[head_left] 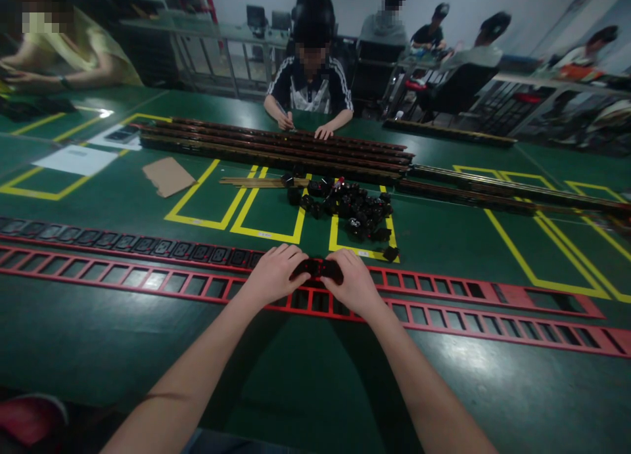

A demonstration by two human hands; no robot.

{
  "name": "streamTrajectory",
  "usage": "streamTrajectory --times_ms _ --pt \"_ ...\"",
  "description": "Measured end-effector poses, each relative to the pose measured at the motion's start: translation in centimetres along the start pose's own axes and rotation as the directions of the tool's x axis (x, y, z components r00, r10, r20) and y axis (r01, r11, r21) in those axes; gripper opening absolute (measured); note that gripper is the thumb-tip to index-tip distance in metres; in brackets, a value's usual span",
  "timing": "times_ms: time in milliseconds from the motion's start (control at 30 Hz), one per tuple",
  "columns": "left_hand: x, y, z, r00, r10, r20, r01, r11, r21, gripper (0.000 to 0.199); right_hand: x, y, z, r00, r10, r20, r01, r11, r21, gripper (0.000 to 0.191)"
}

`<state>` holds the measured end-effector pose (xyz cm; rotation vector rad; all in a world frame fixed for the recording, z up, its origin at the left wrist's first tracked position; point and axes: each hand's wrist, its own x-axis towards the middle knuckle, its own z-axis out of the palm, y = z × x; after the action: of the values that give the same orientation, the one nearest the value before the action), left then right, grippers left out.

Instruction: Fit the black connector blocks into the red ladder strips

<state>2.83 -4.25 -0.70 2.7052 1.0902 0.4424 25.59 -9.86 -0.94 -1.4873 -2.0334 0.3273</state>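
Note:
Above the red slotted strips, my left hand (280, 271) is closed, thumb and fingers pinching a small black socket module (306, 268). My right hand (352, 280) grips another black socket module (331, 271) beside it. The two modules meet or nearly meet between my thumbs, with small red marks on them. Under my hands runs the far red strip (428, 283), whose left part holds a row of black square sockets (162, 247); its openings on the right show the table. Closer to me lies the near red strip (473, 332), with a row of rectangular openings.
A loose heap of black modules (362, 207) lies beyond my hands on the green table (123, 342). Long dark rails (276, 145) are stacked behind it. A cardboard piece (168, 177) and white paper (73, 159) lie left. A co-worker (310, 86) sits opposite.

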Motion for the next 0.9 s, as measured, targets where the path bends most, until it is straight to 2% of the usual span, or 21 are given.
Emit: streamTrajectory --times_ms 267,900 --pt "0.09 0.10 -0.11 1.000 -0.005 0.009 0.006 1.000 -0.012 0.028 -0.13 0.08 0.14 0.999 -0.037 0.015 0.038 0.996 -0.082 0.034" --pt "0.08 0.14 0.00 1.000 -0.004 0.016 0.004 1.000 -0.002 0.026 -0.09 -0.26 -0.05 0.996 0.007 0.093 0.011 0.981 -0.194 0.033"
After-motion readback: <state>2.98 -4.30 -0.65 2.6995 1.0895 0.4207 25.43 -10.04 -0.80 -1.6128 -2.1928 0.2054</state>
